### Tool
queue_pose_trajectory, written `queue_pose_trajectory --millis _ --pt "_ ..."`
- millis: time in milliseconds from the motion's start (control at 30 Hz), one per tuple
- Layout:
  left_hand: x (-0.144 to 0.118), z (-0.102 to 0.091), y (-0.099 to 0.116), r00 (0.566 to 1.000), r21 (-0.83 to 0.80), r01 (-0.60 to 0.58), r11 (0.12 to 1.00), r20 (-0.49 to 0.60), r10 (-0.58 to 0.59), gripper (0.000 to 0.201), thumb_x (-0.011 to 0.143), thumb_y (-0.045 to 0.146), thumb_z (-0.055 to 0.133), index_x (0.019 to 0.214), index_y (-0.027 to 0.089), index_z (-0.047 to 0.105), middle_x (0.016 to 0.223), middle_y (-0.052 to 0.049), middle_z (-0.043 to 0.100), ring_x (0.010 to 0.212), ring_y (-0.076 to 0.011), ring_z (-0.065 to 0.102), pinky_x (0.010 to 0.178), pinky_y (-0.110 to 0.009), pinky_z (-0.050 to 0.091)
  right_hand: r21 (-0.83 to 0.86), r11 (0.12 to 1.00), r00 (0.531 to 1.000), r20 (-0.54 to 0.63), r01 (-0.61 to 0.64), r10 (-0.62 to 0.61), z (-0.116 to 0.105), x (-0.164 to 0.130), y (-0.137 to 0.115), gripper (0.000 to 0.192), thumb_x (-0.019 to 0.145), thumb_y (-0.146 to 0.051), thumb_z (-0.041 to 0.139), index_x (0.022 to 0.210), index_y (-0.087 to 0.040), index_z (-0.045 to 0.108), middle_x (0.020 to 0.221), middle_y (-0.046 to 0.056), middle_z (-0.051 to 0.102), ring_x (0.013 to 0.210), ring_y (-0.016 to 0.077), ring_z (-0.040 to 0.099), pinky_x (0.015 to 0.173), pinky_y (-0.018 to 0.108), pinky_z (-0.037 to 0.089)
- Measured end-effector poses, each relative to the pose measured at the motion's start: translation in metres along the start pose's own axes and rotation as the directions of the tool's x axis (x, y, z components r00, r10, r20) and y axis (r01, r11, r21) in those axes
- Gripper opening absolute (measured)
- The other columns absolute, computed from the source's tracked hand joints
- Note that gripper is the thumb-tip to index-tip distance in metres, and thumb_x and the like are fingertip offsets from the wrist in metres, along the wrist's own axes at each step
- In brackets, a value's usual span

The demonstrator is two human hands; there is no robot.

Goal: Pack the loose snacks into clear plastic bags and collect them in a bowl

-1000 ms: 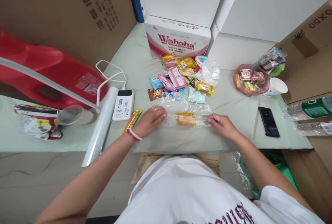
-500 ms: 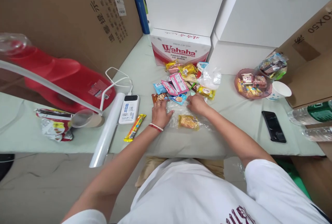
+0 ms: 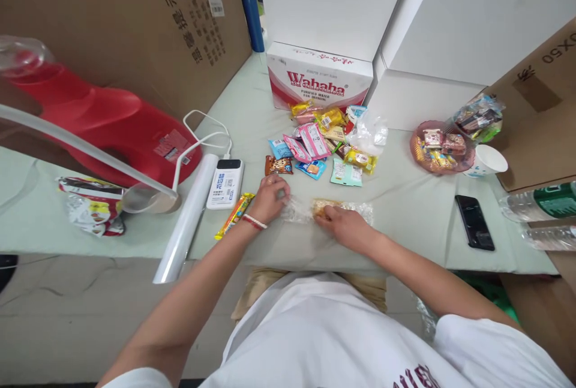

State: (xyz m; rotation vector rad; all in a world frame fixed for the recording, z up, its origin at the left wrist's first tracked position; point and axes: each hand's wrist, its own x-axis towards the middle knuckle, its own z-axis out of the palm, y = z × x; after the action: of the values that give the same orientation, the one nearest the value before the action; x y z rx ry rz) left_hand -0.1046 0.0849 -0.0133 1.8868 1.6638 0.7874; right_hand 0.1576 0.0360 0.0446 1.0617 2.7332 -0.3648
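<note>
A small golden-wrapped snack (image 3: 320,204) lies on a strip of clear plastic film (image 3: 297,212) near the table's front edge. My left hand (image 3: 270,201) pinches the film's left end between closed fingers. The fingers of my right hand (image 3: 346,229) are closed on the golden snack, partly covering it, and more film shows behind that hand. Just beyond lies a heap of packets: a brown one (image 3: 278,165), a blue one (image 3: 311,169), a pale green one (image 3: 346,173) and pink ones (image 3: 312,141). A yellow snack bar (image 3: 234,215) is partly behind my left wrist.
To the left are a white power bank (image 3: 225,184), a film roll (image 3: 186,220), a clear cup (image 3: 148,199) and a red jug (image 3: 103,124). A Wahaha box (image 3: 320,79) stands behind the heap. At right are a snack bowl (image 3: 443,163), a paper cup (image 3: 488,160) and a phone (image 3: 474,222).
Both hands have drawn back from the packets toward me. My right hand now grips the golden snack. The film is stretched sideways, and the pale green packet is uncovered.
</note>
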Motion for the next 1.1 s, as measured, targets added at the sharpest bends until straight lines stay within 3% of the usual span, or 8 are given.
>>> queue_pose_trajectory --millis 200,333,500,600,767,833,967,1100 --pt "-0.025 -0.033 0.033 0.975 -0.428 0.199 0.881 0.177 -0.135 0.008 0.078 0.020 0.056 0.081 0.020 0.063 0.071 0.001 0.068 0.067 -0.0173 0.066 0.070 -0.030 0.052 0.319 0.948 0.985 -0.162 -0.001 0.056 0.029 0.001 0.014 0.033 0.107 -0.021 0.041 0.124 -0.022 0.069 0.108 0.008 0.065 0.096 0.0213 0.058 0.080 0.031 0.044" --pt "-0.029 0.011 0.080 0.976 -0.575 0.149 0.805 0.218 -0.026 0.012 0.086 0.022 0.057 0.090 0.018 0.068 0.083 -0.003 0.077 0.080 -0.0189 0.073 0.078 -0.031 0.057 0.506 0.862 0.948 -0.289 0.033 0.133 0.037 0.003 0.016 0.032 0.107 -0.032 0.041 0.110 -0.021 0.072 0.102 0.007 0.066 0.095 0.0212 0.059 0.082 0.033 0.049" --pt "-0.026 0.072 0.106 0.973 -0.150 -0.093 0.984 0.197 0.122 0.041 0.086 0.005 0.049 0.114 0.018 0.075 0.116 -0.010 0.078 0.105 -0.0220 0.071 0.098 -0.039 0.053 0.500 0.852 0.845 -0.515 0.156 0.147 0.057 -0.011 0.014 0.026 0.099 -0.019 0.049 0.101 -0.023 0.074 0.111 0.010 0.069 0.102 0.0234 0.060 0.091 0.039 0.051" --pt "-0.030 0.081 0.110 0.966 0.040 -0.198 0.979 0.180 0.188 0.034 0.097 0.014 0.048 0.115 0.023 0.076 0.125 -0.008 0.077 0.113 -0.0255 0.064 0.102 -0.046 0.047 0.470 0.882 0.710 -0.617 -0.014 0.340 0.072 -0.022 0.008 0.026 0.097 -0.016 0.050 0.092 -0.024 0.074 0.104 0.009 0.070 0.097 0.0240 0.058 0.088 0.041 0.048" --pt "-0.034 0.080 0.107 0.978 0.189 -0.182 0.965 0.137 0.158 0.034 0.103 0.027 0.046 0.118 0.033 0.076 0.119 -0.005 0.078 0.107 -0.0275 0.058 0.095 -0.049 0.043 0.544 0.755 0.354 -0.668 -0.367 0.654 0.080 -0.033 0.027 0.025 0.097 -0.033 0.056 0.116 -0.021 0.065 0.116 0.013 0.063 0.114 0.0298 0.054 0.102 0.050 0.044" --pt "-0.034 0.081 0.105 0.988 0.225 -0.146 0.963 0.075 0.133 0.036 0.101 0.027 0.050 0.129 0.034 0.071 0.126 -0.006 0.075 0.115 -0.0290 0.056 0.099 -0.051 0.042 0.516 0.712 0.377 -0.611 -0.476 0.696 0.075 -0.033 0.045 0.038 0.091 -0.039 0.064 0.122 -0.018 0.062 0.124 0.017 0.059 0.125 0.0350 0.047 0.108 0.057 0.039" --pt "-0.028 0.084 0.104 0.990 0.302 0.054 0.952 -0.143 -0.011 0.075 0.085 0.037 0.074 0.154 0.023 0.048 0.153 -0.018 0.052 0.149 -0.0393 0.032 0.119 -0.060 0.027 0.474 0.728 0.559 -0.468 -0.495 0.684 0.053 -0.030 0.064 0.014 0.086 -0.029 0.064 0.098 -0.022 0.067 0.115 0.014 0.060 0.128 0.0358 0.045 0.105 0.051 0.043" --pt "-0.020 0.084 0.103 0.992 0.308 0.127 0.943 -0.045 -0.118 0.066 0.080 0.043 0.077 0.138 0.017 0.059 0.143 -0.021 0.057 0.149 -0.0415 0.035 0.121 -0.063 0.025 0.524 0.773 0.662 -0.441 -0.358 0.606 0.026 -0.014 0.040 0.012 0.094 -0.026 0.052 0.095 -0.023 0.064 0.103 0.008 0.060 0.092 0.0227 0.059 0.082 0.034 0.048"
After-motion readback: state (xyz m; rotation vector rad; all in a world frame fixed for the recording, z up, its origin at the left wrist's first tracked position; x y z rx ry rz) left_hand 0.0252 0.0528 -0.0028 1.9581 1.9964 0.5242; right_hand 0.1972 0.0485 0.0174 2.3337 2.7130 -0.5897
